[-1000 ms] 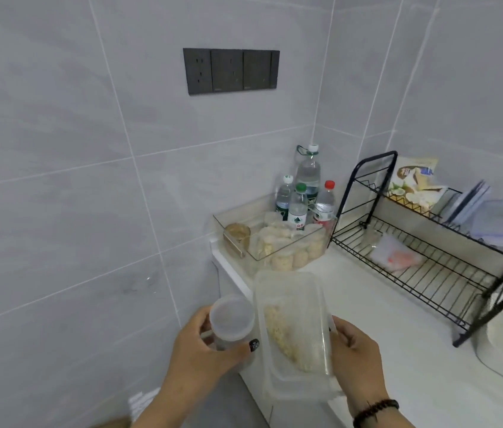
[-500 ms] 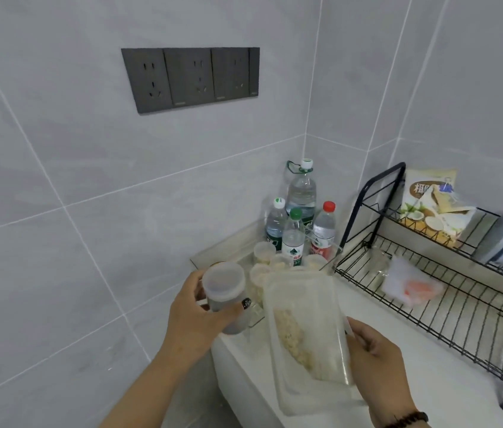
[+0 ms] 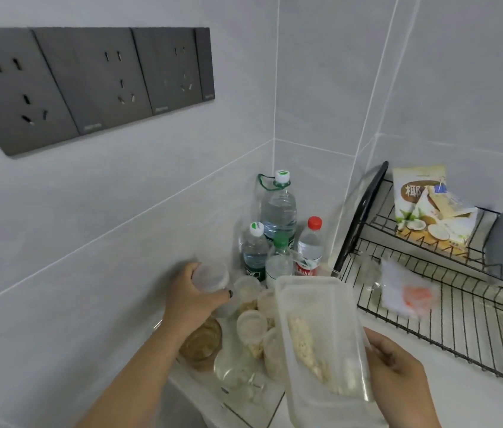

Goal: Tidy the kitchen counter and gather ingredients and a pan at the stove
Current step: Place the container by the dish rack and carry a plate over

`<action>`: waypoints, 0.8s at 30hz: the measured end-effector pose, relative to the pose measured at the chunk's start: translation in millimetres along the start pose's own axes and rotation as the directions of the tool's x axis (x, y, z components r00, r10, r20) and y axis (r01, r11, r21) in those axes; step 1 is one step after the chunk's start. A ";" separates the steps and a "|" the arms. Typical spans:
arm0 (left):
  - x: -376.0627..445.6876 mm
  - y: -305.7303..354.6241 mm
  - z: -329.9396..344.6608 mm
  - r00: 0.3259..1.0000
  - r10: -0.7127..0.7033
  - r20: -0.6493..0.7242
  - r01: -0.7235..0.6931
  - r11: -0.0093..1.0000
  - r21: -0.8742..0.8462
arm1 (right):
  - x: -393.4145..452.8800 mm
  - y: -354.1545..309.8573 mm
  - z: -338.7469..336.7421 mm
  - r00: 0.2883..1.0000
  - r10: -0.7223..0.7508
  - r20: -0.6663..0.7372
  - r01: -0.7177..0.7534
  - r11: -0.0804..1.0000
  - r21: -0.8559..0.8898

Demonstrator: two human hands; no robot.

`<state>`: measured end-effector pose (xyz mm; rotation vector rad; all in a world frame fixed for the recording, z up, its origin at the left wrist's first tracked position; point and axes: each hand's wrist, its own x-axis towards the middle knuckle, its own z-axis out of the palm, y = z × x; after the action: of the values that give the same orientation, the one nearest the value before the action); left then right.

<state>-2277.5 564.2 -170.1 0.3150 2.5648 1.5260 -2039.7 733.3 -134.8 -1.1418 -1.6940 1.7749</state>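
We are looking down at a white surface [image 3: 448, 359] running into a corner of grey tiled walls, with a dark socket panel [image 3: 89, 84] on the wall at left. In the corner we are seeing four water bottles [image 3: 278, 208] standing close together, and in front of them a cluster of small lidded jars [image 3: 251, 325] plus a glass jar with brownish contents [image 3: 202, 341]. A black wire rack [image 3: 429, 291] is sitting on the surface to the right; a printed snack bag [image 3: 429, 208] is leaning on its upper tier, a clear bag with something orange [image 3: 411, 295] is lying on the lower one.

Our left hand [image 3: 191, 298] is reaching forward over the jar cluster, fingers curled round a small round translucent tub [image 3: 210, 278] with its lid on, thumb nail dark. The tub is hovering above the jars, just in front of the bottles.

Our right hand [image 3: 398, 375] is gripping the right edge of a long clear plastic container [image 3: 321, 344], fingers wrapped behind it. The container is tilting toward us, held over the surface's front edge, lid on, with pale yellowish food lying along its middle. Contents are too blurred to name.
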 end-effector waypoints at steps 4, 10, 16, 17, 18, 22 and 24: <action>25.3 -7.0 16.2 0.998 -0.007 0.064 0.002 0.996 0.085 | 5.2 1.1 4.9 0.998 0.023 -0.051 -0.024 1.000 -0.003; 32.0 -7.6 25.9 0.998 0.029 0.063 -0.038 0.988 0.150 | 10.1 4.5 11.2 0.993 0.031 -0.117 -0.032 0.999 -0.003; 33.9 -15.5 24.2 0.997 0.028 0.071 -0.045 0.965 0.257 | 11.6 9.6 16.7 0.986 0.051 -0.162 -0.053 0.999 -0.005; 33.6 -16.3 22.9 0.997 0.030 0.072 -0.048 0.961 0.271 | 11.3 10.3 17.2 0.984 0.056 -0.167 -0.058 0.998 -0.004; 33.3 -16.5 21.6 0.997 0.028 0.076 -0.049 0.957 0.286 | 11.1 11.0 17.6 0.983 0.063 -0.173 -0.064 0.998 -0.002; 32.4 -16.2 17.0 0.994 0.023 0.105 -0.058 0.938 0.342 | 10.3 14.4 19.3 0.980 0.078 -0.185 -0.078 0.997 0.005; 31.5 -15.4 16.1 0.991 0.028 0.127 -0.074 0.924 0.376 | 9.7 16.3 20.2 0.979 0.077 -0.190 -0.078 0.997 0.002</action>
<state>-2306.0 578.6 -191.8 0.5030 2.7587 0.9751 -2057.5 726.0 -154.8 -1.3505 -1.5623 1.6479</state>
